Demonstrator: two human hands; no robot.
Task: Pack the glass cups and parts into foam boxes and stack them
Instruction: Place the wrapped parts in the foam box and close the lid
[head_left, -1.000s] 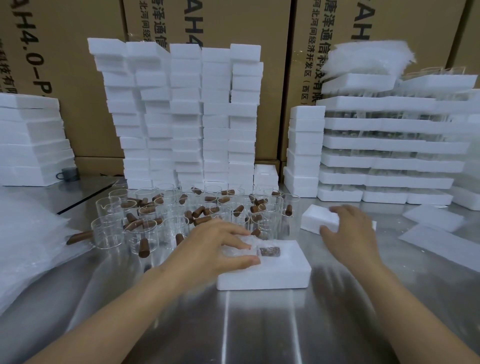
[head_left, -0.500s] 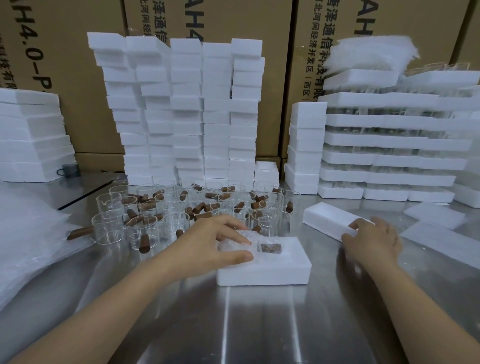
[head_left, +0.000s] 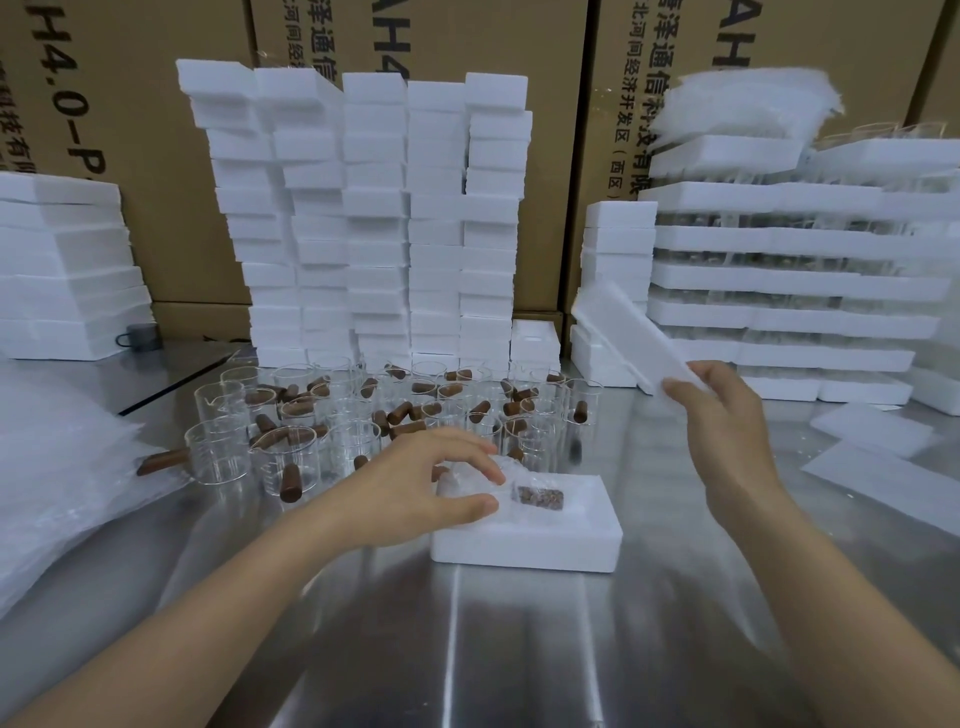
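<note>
An open white foam box (head_left: 524, 543) lies on the steel table in front of me. Inside it are a bubble-wrapped glass cup (head_left: 470, 480) and a small brown part (head_left: 538, 496). My left hand (head_left: 415, 488) rests at the box's left end, thumb and fingers on the wrapped cup. My right hand (head_left: 722, 415) is raised to the right and pinches one end of a white foam lid (head_left: 623, 338), which tilts up and away to the left. Behind the box stand several glass cups (head_left: 291, 457) with brown wooden handles (head_left: 400, 415) scattered among them.
Tall stacks of foam boxes (head_left: 374, 218) rise at the back before cardboard cartons (head_left: 145, 104). Packed foam boxes (head_left: 800, 280) are stacked at right, more foam at left (head_left: 62, 270). Bubble-wrap sheets (head_left: 57, 467) lie on the left. Loose foam lids (head_left: 883, 467) lie at right.
My right hand has lifted the foam lid off the table and tilted it upward. My left hand has stayed on the wrapped cup in the box.
</note>
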